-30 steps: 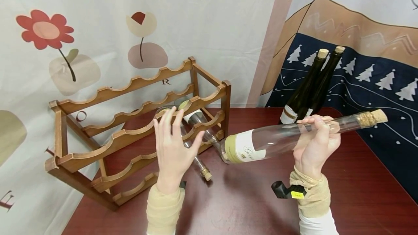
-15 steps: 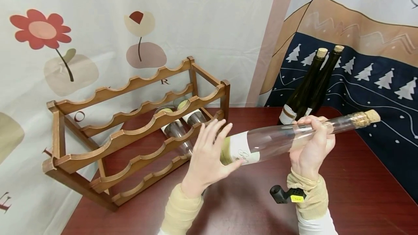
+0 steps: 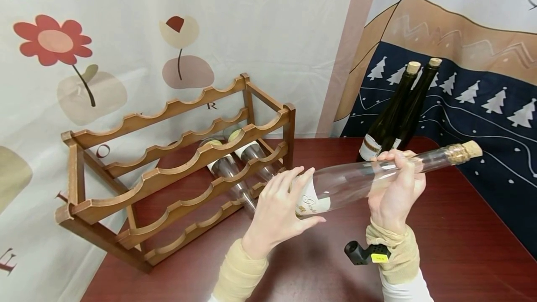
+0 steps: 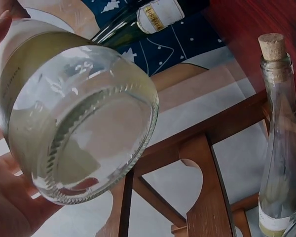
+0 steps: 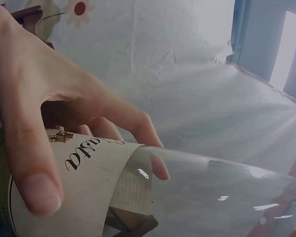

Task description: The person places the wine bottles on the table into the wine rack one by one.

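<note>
Note the bottle [image 3: 344, 183] above the table [image 3: 323, 271], near the right end of the rack [image 3: 144, 183], tilted slightly with corked neck higher. Observe the right hand [image 3: 396, 190] wrapped round the neck. Observe the left hand [image 3: 278, 211] at the labelled base, thumb on one side, fingers curved round the other. Locate two clear bottles [image 3: 228, 169] lying in the rack, and two dark bottles [image 3: 390, 118] upright behind, corked.

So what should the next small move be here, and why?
Probably turn the held bottle to line up with the two racked bottles: it lies at an angle to them, the right hand holds it near the neck, and the left hand spans its label end.
</note>
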A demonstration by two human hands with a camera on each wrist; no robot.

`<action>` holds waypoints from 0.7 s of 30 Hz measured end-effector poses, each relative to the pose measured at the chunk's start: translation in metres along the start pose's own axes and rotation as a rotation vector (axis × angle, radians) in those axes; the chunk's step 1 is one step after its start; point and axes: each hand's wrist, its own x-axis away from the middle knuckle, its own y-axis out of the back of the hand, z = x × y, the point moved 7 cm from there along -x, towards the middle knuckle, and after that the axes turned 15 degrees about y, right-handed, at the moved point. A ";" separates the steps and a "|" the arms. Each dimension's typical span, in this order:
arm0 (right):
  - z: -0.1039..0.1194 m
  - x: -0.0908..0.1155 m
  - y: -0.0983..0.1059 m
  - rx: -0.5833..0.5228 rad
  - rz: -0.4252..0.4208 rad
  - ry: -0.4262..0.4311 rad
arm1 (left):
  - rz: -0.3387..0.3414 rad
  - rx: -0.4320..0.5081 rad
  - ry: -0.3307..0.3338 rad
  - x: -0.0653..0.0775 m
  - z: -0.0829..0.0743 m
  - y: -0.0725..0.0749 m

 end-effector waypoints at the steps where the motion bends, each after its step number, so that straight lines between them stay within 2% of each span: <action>1: 0.000 0.000 0.000 0.020 0.010 0.008 | 0.001 -0.006 0.000 0.000 -0.001 -0.001; 4: 0.000 0.000 0.000 0.020 0.014 0.006 | 0.002 -0.021 0.000 0.001 -0.002 -0.002; 7: -0.001 0.001 0.000 -0.041 -0.008 -0.021 | 0.000 -0.030 -0.002 0.001 -0.003 -0.004; 9: -0.002 0.002 0.000 -0.044 -0.009 -0.025 | -0.003 -0.032 -0.002 0.002 -0.003 -0.004; 14: -0.001 0.002 0.000 0.059 0.017 0.020 | -0.016 -0.040 -0.001 0.003 -0.004 -0.006; 21: -0.002 0.003 0.000 0.010 0.005 0.014 | -0.028 -0.070 0.001 0.002 -0.004 -0.009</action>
